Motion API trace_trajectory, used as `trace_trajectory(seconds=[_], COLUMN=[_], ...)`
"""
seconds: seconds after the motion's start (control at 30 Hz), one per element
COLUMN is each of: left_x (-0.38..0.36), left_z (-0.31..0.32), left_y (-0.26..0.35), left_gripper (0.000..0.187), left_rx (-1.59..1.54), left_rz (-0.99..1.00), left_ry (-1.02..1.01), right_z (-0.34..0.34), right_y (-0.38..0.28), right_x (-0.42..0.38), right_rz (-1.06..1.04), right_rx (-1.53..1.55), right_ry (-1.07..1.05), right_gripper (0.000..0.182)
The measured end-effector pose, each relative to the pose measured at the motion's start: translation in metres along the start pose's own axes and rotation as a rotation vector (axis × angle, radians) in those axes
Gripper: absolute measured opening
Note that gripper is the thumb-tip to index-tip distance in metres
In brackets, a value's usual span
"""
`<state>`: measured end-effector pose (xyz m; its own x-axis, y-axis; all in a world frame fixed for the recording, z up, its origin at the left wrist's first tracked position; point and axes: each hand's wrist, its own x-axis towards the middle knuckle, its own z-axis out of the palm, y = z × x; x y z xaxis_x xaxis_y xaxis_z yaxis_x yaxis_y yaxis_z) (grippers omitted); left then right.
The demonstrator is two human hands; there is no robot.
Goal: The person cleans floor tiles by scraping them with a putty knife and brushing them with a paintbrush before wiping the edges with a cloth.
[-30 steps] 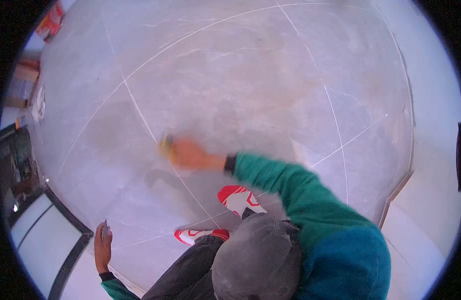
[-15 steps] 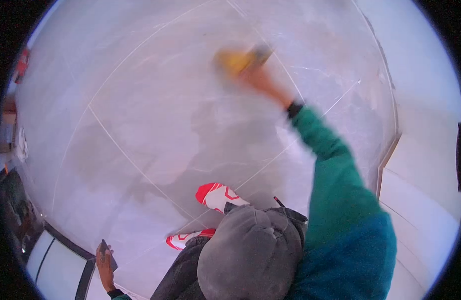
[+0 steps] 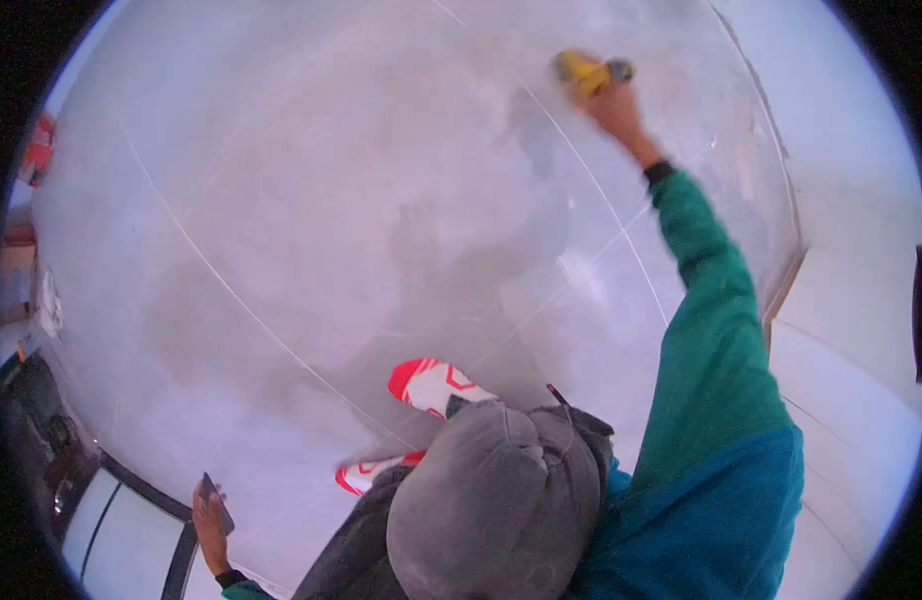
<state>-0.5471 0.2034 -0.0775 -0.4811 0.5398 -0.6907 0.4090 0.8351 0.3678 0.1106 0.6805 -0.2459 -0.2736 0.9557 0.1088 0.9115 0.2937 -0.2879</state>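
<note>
Across the broad grey floor [image 3: 331, 200], the green right sleeve [image 3: 711, 320] has swung farther out, so the reach is now long, well away from the socked feet [image 3: 436, 385]. The right hand [image 3: 618, 112] is closed around a yellow-and-dark object [image 3: 586, 75]; whether that touches the floor, I can't tell. The left hand [image 3: 210, 525], low at the side, grips a thin dark object [image 3: 224, 512].

Red item [image 3: 41, 152] far left, brown box [image 3: 18, 272] below, white bundle [image 3: 50, 302] near box, dark-framed panel [image 3: 133, 540] lower left, wall [image 3: 853, 235] right
</note>
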Motion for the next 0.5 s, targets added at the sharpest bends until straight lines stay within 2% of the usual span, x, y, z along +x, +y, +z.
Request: trace_trajectory(seconds=[0.03,0.07,0.1,0.13,0.2,0.23,0.3,0.33,0.37,0.4,0.43,0.47,0.5], left_x=[0.000,0.004,0.007,0.011,0.003,-0.004,0.002,0.007,0.012,0.026,0.032,0.021,0.029], left_z=[0.002,-0.001,-0.004,-0.008,-0.009,-0.010,-0.018,-0.025,-0.024,-0.029,-0.034,-0.016,-0.024], left_y=[0.000,-0.009,-0.030,-0.042,-0.051,-0.054,-0.065,-0.069,-0.072,-0.085,-0.100,-0.031,-0.049], left_gripper=[0.048,0.048,0.048,0.048,0.049,0.049,0.049,0.048,0.047,0.046,0.045,0.037,0.031], left_rx=[-0.049,-0.044,0.035,0.119,0.086,0.048,0.189,0.320,0.416,0.477,0.536,0.594,0.829], left_rz=[-0.013,-0.012,0.014,0.036,-0.016,-0.067,-0.092,-0.099,0.089,0.206,0.300,0.187,0.397], left_ry=[-0.024,-0.037,-0.054,-0.076,-0.072,-0.050,-0.041,-0.029,-0.038,-0.036,-0.025,-0.080,-0.083], right_z=[0.022,0.070,0.101,0.055,0.039,0.085,0.049,0.035,-0.021,-0.048,-0.057,-0.057,-0.062], right_y=[-0.055,-0.093,-0.132,-0.192,-0.160,-0.091,0.013,0.092,0.096,0.099,0.074,0.035,-0.014], right_x=[-0.049,-0.116,-0.189,-0.215,-0.247,-0.276,-0.193,-0.166,-0.109,-0.077,-0.057,-0.042,-0.032], right_rz=[-0.005,-0.061,-0.336,-0.283,0.018,-0.153,-0.453,0.091,0.362,0.334,0.089,-0.156,-0.085], right_rx=[0.293,0.916,0.253,0.288,0.706,0.385,-0.291,-0.123,-0.334,-0.512,-0.413,-0.285,0.092], right_ry=[-0.019,-0.019,-0.246,-0.266,-0.985,-0.688,-0.147,-0.285,-0.331,-0.192,0.031,0.235,-0.100], right_gripper=[0.023,0.020,0.043,0.031,0.041,0.040,0.039,0.038,0.036,0.034,0.033,0.032,0.026])
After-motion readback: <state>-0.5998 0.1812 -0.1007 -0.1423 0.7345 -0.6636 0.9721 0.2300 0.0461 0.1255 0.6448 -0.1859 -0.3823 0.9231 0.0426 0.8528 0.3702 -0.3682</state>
